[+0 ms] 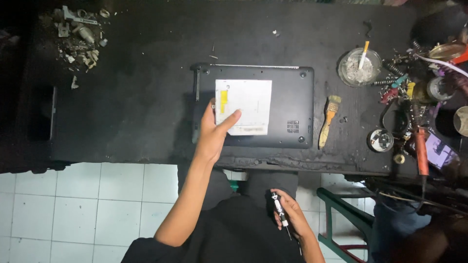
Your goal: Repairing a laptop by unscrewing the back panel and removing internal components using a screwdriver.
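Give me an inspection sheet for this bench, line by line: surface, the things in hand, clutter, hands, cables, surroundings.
Surface: dark, scuffed workbench, front edge worn.
Things in hand: black laptop lying bottom up; silver optical drive resting on it; screwdriver.
Clutter: small brush, glass ashtray, pile of scrap parts, soldering iron, mixed tools far right.
Hands: left hand on the drive's left edge; right hand holds the screwdriver over the lap.
Cables: pale wire at far right.
Surroundings: white tiled floor, green chair frame.

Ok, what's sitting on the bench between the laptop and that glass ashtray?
In the head view, a wooden-handled brush lies on the dark bench between the upturned laptop and the ashtray.
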